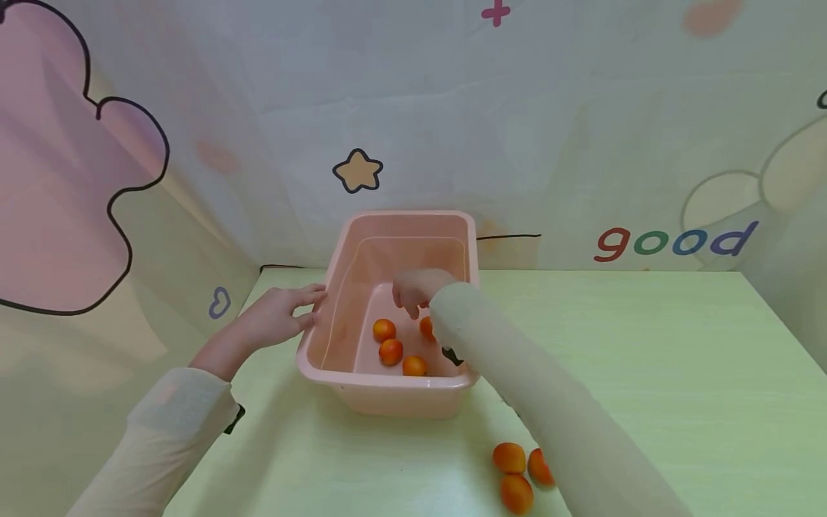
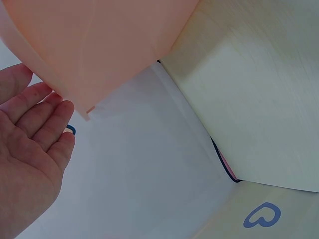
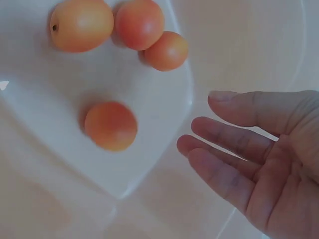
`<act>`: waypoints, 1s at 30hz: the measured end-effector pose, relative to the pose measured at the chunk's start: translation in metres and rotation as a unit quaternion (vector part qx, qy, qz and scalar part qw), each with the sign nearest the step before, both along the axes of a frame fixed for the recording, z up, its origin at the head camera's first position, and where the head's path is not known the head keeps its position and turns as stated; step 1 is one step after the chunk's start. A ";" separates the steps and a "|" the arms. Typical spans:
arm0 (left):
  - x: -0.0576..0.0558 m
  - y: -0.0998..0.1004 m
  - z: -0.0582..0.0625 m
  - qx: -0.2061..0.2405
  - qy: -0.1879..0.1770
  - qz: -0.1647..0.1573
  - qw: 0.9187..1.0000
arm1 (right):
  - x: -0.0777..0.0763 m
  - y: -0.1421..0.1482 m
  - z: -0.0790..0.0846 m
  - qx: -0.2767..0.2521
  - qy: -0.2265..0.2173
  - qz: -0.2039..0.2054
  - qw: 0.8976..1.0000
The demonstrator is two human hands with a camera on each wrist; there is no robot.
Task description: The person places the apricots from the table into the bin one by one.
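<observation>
A pink plastic basin [image 1: 400,401] stands on the table, with several small round orange fruits [image 1: 390,352] on its floor. My left hand [image 1: 274,319] touches the basin's left rim with its fingertips. In the left wrist view, the left fingers [image 2: 47,124] lie loosely against the outer edge of the basin [image 2: 119,45]. My right hand [image 1: 420,289] hangs inside the basin and holds nothing. In the right wrist view, its fingers [image 3: 224,181] are spread and relaxed, apart from the nearest orange fruit [image 3: 111,126]. A dark spot marks the end of another fruit [image 3: 82,25].
Three more orange fruits [image 1: 517,494] lie close together on the pale green table [image 1: 646,373], beside the right sleeve [image 1: 555,402], which partly covers one. Behind the basin rises a printed cloth backdrop [image 1: 413,129] with a star and the word "good".
</observation>
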State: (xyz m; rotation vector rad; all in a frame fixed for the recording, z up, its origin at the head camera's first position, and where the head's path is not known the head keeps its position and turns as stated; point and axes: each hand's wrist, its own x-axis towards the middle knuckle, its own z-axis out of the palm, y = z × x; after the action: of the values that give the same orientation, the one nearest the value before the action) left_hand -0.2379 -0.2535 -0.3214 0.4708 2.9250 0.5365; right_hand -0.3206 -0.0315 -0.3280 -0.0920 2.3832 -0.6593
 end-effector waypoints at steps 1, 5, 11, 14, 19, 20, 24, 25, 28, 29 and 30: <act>0.000 0.000 0.000 -0.002 0.002 -0.001 1.000 | -0.004 0.000 0.000 0.020 0.024 0.044 0.999; 0.000 0.000 0.000 -0.005 0.007 -0.002 1.000 | -0.011 0.001 0.010 0.038 0.035 0.096 0.994; 0.000 0.001 0.000 -0.006 0.007 0.000 1.000 | -0.009 0.005 0.033 0.064 0.066 0.119 0.989; 0.001 0.002 0.000 -0.004 0.004 0.002 1.000 | -0.005 0.010 0.041 0.068 0.081 0.147 0.983; 0.002 0.003 0.001 -0.001 -0.004 0.008 1.000 | -0.001 0.023 0.052 0.057 0.105 0.175 0.977; 0.002 0.003 0.001 -0.002 -0.004 0.008 1.000 | 0.000 0.025 0.054 0.055 0.106 0.176 0.977; 0.003 0.004 0.002 0.000 -0.007 0.010 1.000 | 0.000 0.036 0.057 0.045 0.112 0.200 0.972; 0.003 0.004 0.002 0.000 -0.006 0.010 1.000 | 0.000 0.039 0.057 0.044 0.117 0.212 0.969; 0.003 0.005 0.002 0.001 -0.004 0.010 1.000 | 0.000 0.047 0.057 0.038 0.131 0.235 0.962; 0.003 0.005 0.002 0.001 -0.003 0.009 1.000 | 0.000 0.050 0.057 0.034 0.135 0.241 0.960; 0.003 0.005 0.002 0.001 -0.002 0.008 1.000 | 0.000 0.054 0.057 0.032 0.139 0.245 0.959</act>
State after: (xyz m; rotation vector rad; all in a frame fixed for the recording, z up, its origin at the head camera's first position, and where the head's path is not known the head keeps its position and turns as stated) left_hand -0.2346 -0.2488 -0.3194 0.4462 2.9280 0.5413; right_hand -0.3207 0.0224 -0.2706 -0.7650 2.4976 -0.3453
